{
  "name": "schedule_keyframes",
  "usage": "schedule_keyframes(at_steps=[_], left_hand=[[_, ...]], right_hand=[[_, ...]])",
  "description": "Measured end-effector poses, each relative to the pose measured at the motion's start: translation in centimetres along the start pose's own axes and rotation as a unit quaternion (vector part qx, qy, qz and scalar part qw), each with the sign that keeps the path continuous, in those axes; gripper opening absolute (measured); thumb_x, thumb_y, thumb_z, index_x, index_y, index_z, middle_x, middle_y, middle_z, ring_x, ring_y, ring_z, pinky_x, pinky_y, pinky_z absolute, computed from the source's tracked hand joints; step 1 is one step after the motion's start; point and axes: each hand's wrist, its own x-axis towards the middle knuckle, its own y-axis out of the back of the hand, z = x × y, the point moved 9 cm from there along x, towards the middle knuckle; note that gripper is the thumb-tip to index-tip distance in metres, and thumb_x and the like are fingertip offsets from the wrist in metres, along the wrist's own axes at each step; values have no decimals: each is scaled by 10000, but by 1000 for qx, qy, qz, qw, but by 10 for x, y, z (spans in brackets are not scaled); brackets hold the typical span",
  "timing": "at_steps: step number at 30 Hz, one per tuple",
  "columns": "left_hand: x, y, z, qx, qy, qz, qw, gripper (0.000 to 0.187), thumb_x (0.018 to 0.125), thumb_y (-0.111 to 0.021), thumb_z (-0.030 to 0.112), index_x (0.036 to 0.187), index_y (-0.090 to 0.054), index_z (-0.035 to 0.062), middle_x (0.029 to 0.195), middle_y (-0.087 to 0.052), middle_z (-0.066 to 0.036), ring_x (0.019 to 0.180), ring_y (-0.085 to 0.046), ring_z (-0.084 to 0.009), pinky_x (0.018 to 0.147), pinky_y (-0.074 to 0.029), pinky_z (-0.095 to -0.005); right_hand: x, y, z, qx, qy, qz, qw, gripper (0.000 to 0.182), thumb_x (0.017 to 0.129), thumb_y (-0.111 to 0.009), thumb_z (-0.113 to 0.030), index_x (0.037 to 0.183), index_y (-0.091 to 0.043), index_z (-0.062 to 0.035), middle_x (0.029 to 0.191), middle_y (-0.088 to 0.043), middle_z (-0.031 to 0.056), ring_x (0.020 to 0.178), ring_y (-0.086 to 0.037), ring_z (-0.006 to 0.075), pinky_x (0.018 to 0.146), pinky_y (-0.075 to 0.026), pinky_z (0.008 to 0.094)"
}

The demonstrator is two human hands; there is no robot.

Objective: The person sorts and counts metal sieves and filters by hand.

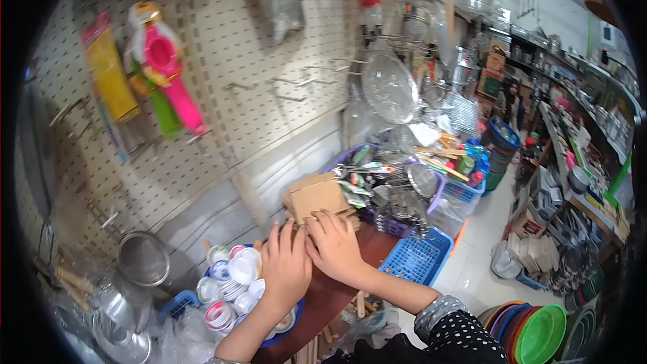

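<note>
A stack of brown cardboard pieces (317, 197) lies on the dark red tabletop (323, 300) against the wall. My left hand (286, 263) is at its near side, palm down, fingers stretched out and apart. Beside it my right hand (335, 249) also has its fingers extended, the tips at the cardboard's near edge. The two hands meet or overlap slightly at the thumbs. I see nothing gripped in either one; the area beneath the palms is hidden. Left of my left hand, a blue tub holds small white dishes and lids (244, 266).
Behind the cardboard, a purple basket (438, 197) is heaped with metal utensils. A blue plastic basket (419, 256) sits to the right. Pegboard (232, 47) with hooks rises at the left. Colored basins (541, 334) stand on the floor; a person (510, 102) is far back in the aisle.
</note>
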Motion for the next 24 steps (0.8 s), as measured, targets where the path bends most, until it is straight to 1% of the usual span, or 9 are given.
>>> schedule_keyframes(at_steps=[4, 7, 11, 12, 15, 19, 20, 23, 24], left_hand=[[49, -43, 73, -36, -106, -16, 994, 470, 841, -586, 123, 1295, -535, 15, 1390, -468, -180, 1313, -410, -402, 1000, -360, -504], [88, -75, 121, -77, -149, -10, 986, 466, 845, -586, 130, 1294, -533, 15, 1393, -465, -179, 1317, -407, -399, 998, -360, -501], [144, -124, 177, -100, -224, -22, 969, 449, 853, -592, 150, 1280, -543, 20, 1367, -501, -157, 1309, -430, -357, 999, -362, -482], [158, -137, 188, -113, -243, -29, 963, 439, 851, -596, 155, 1266, -549, 22, 1349, -520, -134, 1300, -439, -335, 1006, -358, -475], [197, -194, 211, -134, -291, -85, 944, 413, 844, -600, 154, 1235, -560, 25, 1320, -534, -115, 1275, -457, -323, 993, -365, -467], [246, -276, 216, -116, -295, -118, 941, 373, 830, -606, 153, 1187, -579, 46, 1262, -560, -86, 1226, -492, -305, 940, -398, -454], [258, -300, 214, -105, -290, -121, 944, 372, 833, -598, 160, 1189, -584, 56, 1238, -577, -75, 1222, -496, -297, 918, -410, -463], [285, -372, 208, -102, -250, -206, 941, 373, 838, -587, 162, 1197, -588, 63, 1213, -592, -70, 1217, -500, -297, 894, -423, -468], [290, -394, 207, -107, -242, -255, 930, 432, 845, -573, 164, 1268, -563, 75, 1242, -584, -84, 1189, -529, -302, 939, -421, -541]], right_hand=[[-12, 51, 74, -54, -49, -12, 997, 481, 826, -632, -182, 1289, -539, -93, 1325, -532, 120, 1311, -452, 304, 1054, -312, 576], [-15, 85, 132, -99, -74, -1, 992, 485, 821, -637, -189, 1279, -538, -62, 1300, -545, 124, 1301, -461, 294, 1029, -326, 601], [-20, 113, 219, -123, -105, 20, 987, 482, 807, -647, -196, 1260, -555, -60, 1307, -545, 114, 1290, -476, 289, 1026, -335, 602], [-22, 117, 241, -129, -124, 14, 984, 479, 812, -665, -193, 1263, -550, -82, 1299, -550, 96, 1275, -489, 284, 1047, -328, 576], [-29, 121, 305, -154, -138, 1, 978, 440, 823, -673, -206, 1228, -563, -76, 1272, -557, 104, 1246, -504, 281, 1040, -335, 572], [-44, 109, 386, -162, -166, -59, 971, 435, 824, -689, -218, 1223, -570, -92, 1283, -547, 108, 1227, -512, 286, 1012, -365, 592], [-50, 102, 406, -162, -170, -76, 969, 470, 808, -709, -225, 1237, -566, -100, 1307, -529, 113, 1242, -500, 293, 999, -373, 612], [-71, 73, 456, -189, -197, -148, 951, 596, 763, -761, -239, 1293, -525, -100, 1337, -499, 126, 1256, -486, 305, 1001, -373, 621], [-75, 66, 466, -193, -198, -167, 946, 663, 745, -779, -242, 1327, -493, -106, 1360, -481, 133, 1270, -475, 311, 1005, -370, 625]])
